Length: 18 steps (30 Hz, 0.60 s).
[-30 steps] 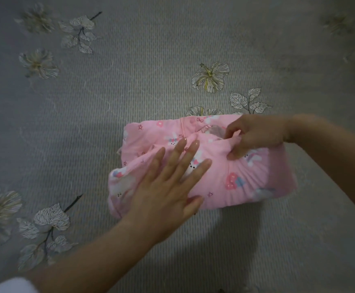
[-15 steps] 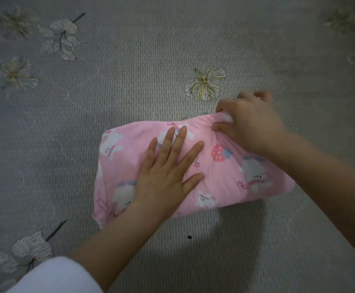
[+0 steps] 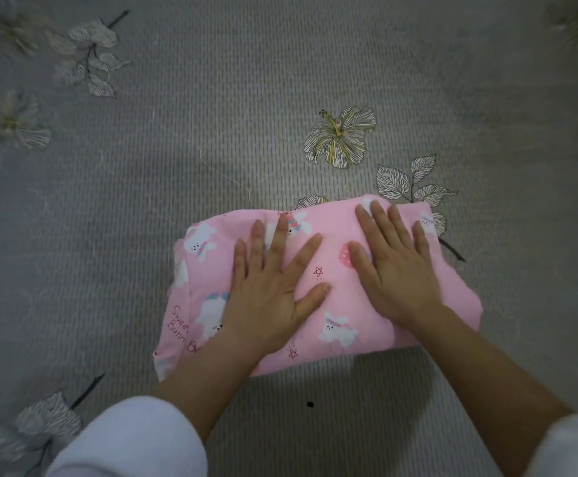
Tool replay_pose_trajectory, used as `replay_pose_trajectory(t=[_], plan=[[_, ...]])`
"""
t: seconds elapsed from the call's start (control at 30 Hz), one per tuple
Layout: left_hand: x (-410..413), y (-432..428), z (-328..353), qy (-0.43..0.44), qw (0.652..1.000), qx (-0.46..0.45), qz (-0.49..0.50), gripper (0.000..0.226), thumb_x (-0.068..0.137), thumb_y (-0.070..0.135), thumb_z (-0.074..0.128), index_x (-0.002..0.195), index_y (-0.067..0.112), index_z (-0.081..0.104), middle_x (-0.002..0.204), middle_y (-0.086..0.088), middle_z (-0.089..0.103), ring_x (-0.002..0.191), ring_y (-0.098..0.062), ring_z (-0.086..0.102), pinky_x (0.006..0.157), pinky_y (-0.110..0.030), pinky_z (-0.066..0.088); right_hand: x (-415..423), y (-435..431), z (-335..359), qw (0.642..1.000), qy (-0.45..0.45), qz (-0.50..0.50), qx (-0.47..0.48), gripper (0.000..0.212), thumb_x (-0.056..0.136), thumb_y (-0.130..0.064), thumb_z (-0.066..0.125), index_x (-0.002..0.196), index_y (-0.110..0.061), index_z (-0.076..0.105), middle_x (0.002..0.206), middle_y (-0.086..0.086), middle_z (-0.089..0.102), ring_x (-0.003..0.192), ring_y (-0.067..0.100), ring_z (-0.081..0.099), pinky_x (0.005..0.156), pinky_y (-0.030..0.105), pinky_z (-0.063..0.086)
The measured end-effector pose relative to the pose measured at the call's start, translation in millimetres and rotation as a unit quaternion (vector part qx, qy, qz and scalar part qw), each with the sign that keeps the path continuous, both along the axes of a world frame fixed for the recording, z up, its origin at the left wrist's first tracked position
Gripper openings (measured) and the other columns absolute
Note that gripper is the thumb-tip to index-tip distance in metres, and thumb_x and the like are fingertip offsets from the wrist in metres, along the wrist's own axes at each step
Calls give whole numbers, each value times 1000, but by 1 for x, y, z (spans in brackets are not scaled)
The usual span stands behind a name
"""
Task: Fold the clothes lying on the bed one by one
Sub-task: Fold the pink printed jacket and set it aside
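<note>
The garment (image 3: 349,311) is a thick pink packet with a bunny print. It lies on the bed (image 3: 177,132) directly under both palms. The left hand (image 3: 267,294) and right hand (image 3: 401,270) lie flat on it side by side. Their fingers are straight and spread, pressing down, and neither hand pinches or curls round any cloth. The thumbs point toward each other with a strip of pink between them.

The main risk, as I judge it, is spring-back. The packet looks soft and many-layered, so the top fold may rise or creep open once the palms lift. Outside the left little finger the edge bulges, and a paler layer peeks out by that wrist. That side seems the likeliest to slip loose. Sliding the palms sideways instead of lifting straight up could drag the top layer and skew the fold. A hard push could also ruck the bed's cover under it.

Beyond the right fingertips are a printed flower (image 3: 341,136) and leaves (image 3: 411,180). They are only a flat pattern, and the garment's far edge overlaps part of it. On the wrist side, between the forearms, a small black speck (image 3: 310,404) sits on the bed, apart from the garment. Pale sleeves (image 3: 132,438) cover both arms well back from the wrists and do not touch the cloth. Nothing stands in the way of lifting the hands or moving the packet. No other garment shows, so I cannot tell where the next one lies.
</note>
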<state>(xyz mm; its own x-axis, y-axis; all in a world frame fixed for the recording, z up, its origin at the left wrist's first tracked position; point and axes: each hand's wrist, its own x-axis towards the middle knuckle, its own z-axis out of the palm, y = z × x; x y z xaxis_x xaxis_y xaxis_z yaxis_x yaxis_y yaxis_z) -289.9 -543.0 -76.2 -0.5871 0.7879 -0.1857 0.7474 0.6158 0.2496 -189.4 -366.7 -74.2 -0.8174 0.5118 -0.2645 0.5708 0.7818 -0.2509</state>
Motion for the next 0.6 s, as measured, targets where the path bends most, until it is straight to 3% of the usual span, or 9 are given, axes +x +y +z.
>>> replay_pose_trajectory(t=[0.17,0.33,0.47,0.53,0.6], plan=[[-5,2,-9,-37,999,3,10,64,86,71,2,143,49,-17,158,4,-21,145,-24,-22,117,-46,-8,-8,9,-7,998,14,-14,-54,52,102,-42,17,152,-33,11,161,-12,8,147,7,-2,118,35,-8],[-2,4,-9,-44,998,15,34,55,92,58,0,144,47,-13,160,5,-14,147,-21,-13,119,-41,-7,-3,29,5,981,88,-51,-165,49,97,-16,49,144,-23,41,156,2,29,146,17,18,120,39,11],[2,-1,-7,21,995,10,98,56,95,55,4,149,42,0,161,3,1,148,-22,-5,114,-39,-18,16,40,9,978,38,-182,-94,82,79,-47,70,146,-16,34,155,8,28,143,25,24,115,46,22],[-2,-15,-6,29,985,-20,168,59,95,59,15,150,41,4,161,-1,-9,146,-27,-16,111,-44,-23,19,39,9,960,5,-259,-110,103,69,-58,74,148,-13,25,154,11,26,142,28,23,115,50,20],[-8,-29,0,13,966,-47,255,73,91,64,32,151,39,-1,159,-10,-18,143,-38,-18,111,-59,-11,17,40,9,941,-15,-311,-136,113,62,-62,77,146,-8,24,150,16,29,140,32,26,113,53,23]])
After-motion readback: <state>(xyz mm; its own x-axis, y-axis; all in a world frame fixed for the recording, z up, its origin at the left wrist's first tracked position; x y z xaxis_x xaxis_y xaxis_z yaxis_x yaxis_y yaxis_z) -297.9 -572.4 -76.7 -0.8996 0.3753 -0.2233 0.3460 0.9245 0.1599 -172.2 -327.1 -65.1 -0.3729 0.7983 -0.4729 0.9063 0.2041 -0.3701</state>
